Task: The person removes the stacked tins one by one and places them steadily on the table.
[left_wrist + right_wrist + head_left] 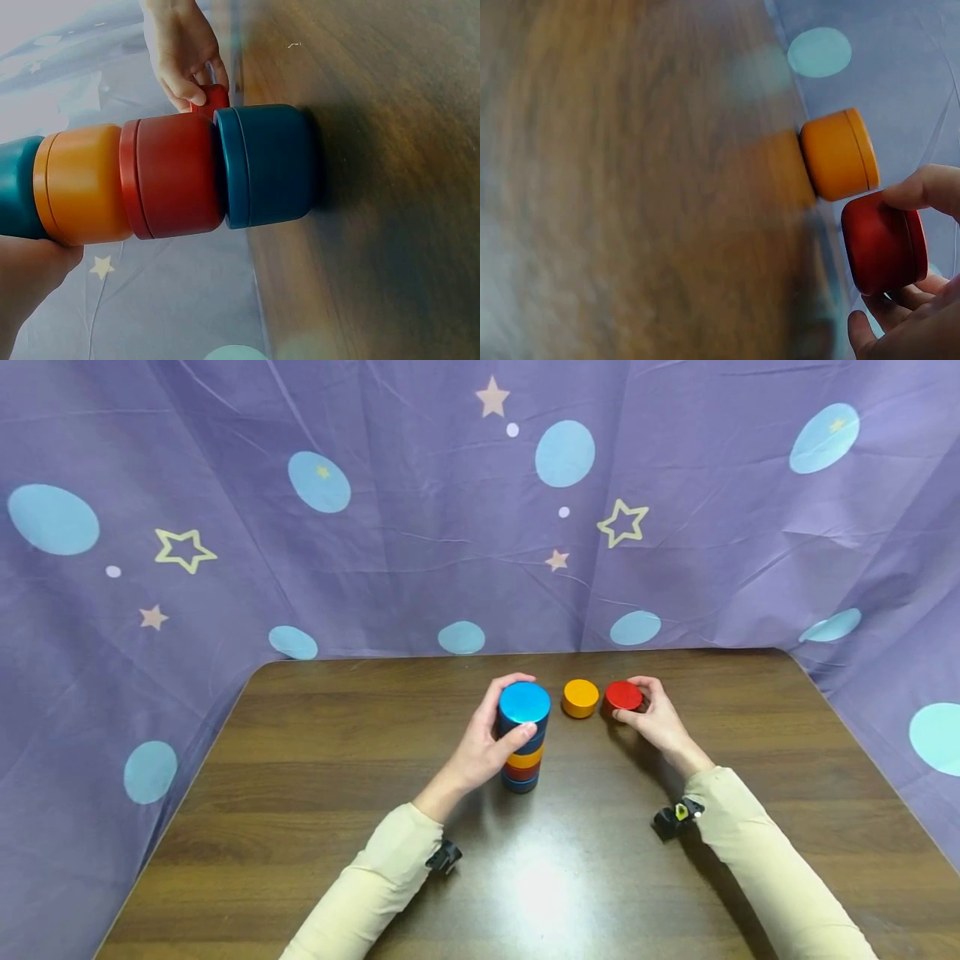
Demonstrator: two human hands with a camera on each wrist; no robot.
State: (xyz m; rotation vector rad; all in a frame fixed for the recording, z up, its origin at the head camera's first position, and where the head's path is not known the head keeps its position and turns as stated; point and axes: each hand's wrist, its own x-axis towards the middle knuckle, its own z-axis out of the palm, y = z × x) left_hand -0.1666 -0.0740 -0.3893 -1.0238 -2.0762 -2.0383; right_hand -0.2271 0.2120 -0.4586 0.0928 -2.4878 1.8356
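Observation:
A tall stack of round lidded tins stands upright on the table, with a bright blue lid (525,702) on top. Below it in the left wrist view come an orange tin (82,185), a red tin (176,176) and a blue bottom tin (271,165). My left hand (480,747) grips the stack near its top, thumb on the near side. Off to the right, my right hand (660,727) pinches a separate red tin (881,244) between thumb and fingers. A lone orange tin (840,155) sits on the table just left of that red one.
The brown wooden table (337,827) ends at a purple curtain (420,527) with stars and blue ovals. Each sleeve carries a small black camera, one at the left wrist (445,857) and one at the right wrist (667,822).

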